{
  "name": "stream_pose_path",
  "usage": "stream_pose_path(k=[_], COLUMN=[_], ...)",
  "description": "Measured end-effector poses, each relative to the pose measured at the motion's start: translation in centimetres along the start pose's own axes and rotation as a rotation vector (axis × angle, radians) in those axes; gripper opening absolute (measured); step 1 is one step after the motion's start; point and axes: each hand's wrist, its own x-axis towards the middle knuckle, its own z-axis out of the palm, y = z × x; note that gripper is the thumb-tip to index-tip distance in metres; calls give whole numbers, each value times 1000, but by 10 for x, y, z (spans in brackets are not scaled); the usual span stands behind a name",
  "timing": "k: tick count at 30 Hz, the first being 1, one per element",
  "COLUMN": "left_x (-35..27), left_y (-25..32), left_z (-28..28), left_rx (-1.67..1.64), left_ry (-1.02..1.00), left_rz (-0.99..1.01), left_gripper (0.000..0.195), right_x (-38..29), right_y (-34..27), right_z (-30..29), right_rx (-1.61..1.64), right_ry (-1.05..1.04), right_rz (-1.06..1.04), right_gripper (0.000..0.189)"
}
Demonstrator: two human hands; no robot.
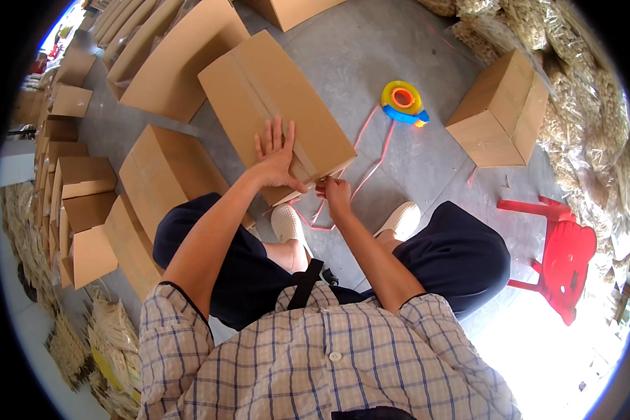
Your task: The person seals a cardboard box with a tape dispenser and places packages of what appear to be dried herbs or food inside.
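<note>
A closed cardboard box [273, 100] with clear tape along its top seam stands tilted in the view before me. My left hand [278, 160] lies spread flat on its top near the closest end. At that end's lower corner my right hand [333, 193] has curled fingers against the box edge; what lies between them is too small to tell. Pink string [380, 161] runs over the floor, passing below my right hand and up to a tape dispenser [403, 102] with a yellow roll, an orange core and a blue body, which lies on the floor beyond the box.
Cardboard boxes [162, 178] stand close on the left, with rows of open cartons [89, 220] behind. To the right are another cardboard box [498, 115], a red plastic chair [567, 257] and stacked bags of pale material [582, 121]. My feet stand on the grey floor [430, 173].
</note>
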Motion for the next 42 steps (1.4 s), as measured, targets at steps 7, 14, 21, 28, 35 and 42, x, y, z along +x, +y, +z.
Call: stream_pose_path(k=[7, 14, 21, 28, 35, 42], left_x=[-4, -3, -8, 3, 20, 34], left_y=[-1, 1, -3, 2, -17, -90], left_z=[-1, 1, 4, 1, -1, -115], left_rx=[8, 37, 48, 35, -63, -525], left_ry=[4, 0, 1, 13, -137, -95], left_rz=[-18, -21, -44, 7, -49, -5], left_gripper=[145, 146, 145, 139, 89, 72], right_x=[34, 44, -12, -65, -99, -40], right_y=[57, 92, 53, 18, -18, -25], right_z=[-35, 1, 46, 53, 45, 25], right_rx=[33, 317, -193, -304, -312, -319], right_ry=[254, -251, -120, -131, -147, 131], right_rz=[156, 301, -330, -483, -649, -351], right_gripper=[25, 18, 75, 71, 67, 74])
